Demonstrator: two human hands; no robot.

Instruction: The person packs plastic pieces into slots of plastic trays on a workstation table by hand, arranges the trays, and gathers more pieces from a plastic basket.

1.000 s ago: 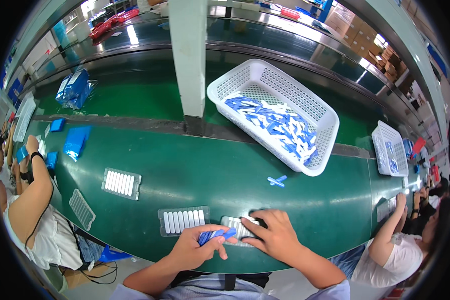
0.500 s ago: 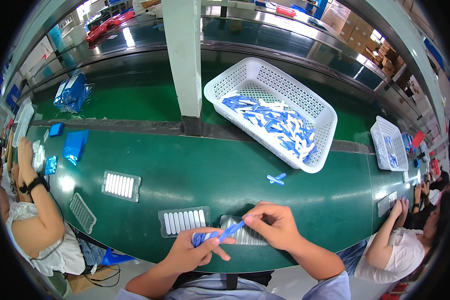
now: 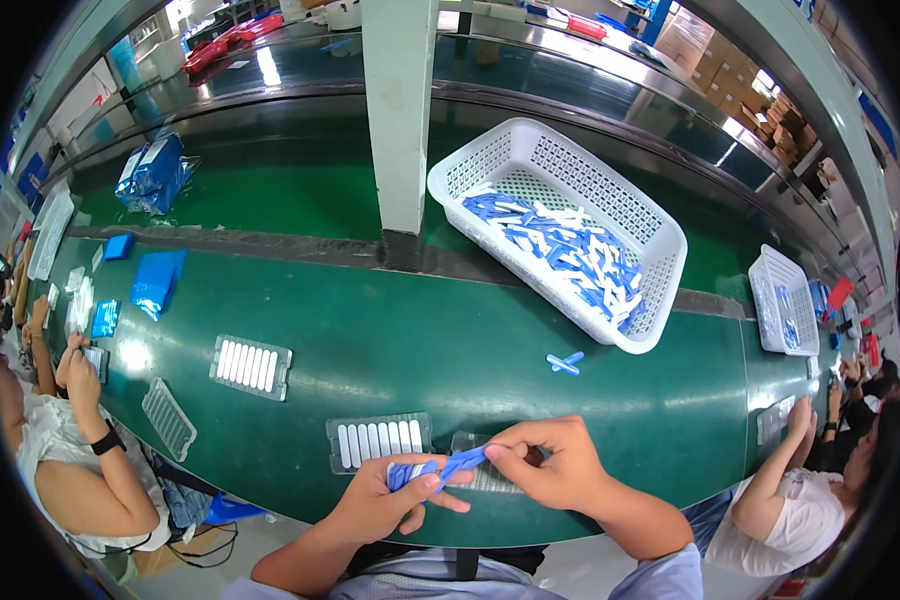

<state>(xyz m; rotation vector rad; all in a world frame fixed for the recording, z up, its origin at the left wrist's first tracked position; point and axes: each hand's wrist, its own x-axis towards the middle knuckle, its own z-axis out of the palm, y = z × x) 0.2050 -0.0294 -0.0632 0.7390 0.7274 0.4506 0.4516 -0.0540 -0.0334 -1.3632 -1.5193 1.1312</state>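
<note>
My left hand (image 3: 375, 498) is closed around a bunch of slim blue-and-white plastic sticks (image 3: 407, 473). Between finger and thumb, my right hand (image 3: 552, 462) pinches the far end of a blue stick (image 3: 463, 461) that slants up from the left fingers. Behind the hands lies a clear ribbed tray (image 3: 467, 441), partly covered by them. Just left of it sits a clear tray (image 3: 333, 447) with a row of white pieces (image 3: 379, 438). Two blue sticks (image 3: 565, 363) lie crossed on the green table beyond my right hand.
A white perforated basket (image 3: 660, 300) holds many blue and white sticks, right of a pale post (image 3: 400, 130). Farther left are another filled tray (image 3: 288, 356), an empty-looking tray (image 3: 169, 420) and blue packets (image 3: 155, 280). Co-workers sit at both sides (image 3: 90, 470).
The view has shifted slightly, moving the table's things right in the picture. Both hands keep nearly the same pose on the sticks. The left co-worker's hands have come down and closer together.
</note>
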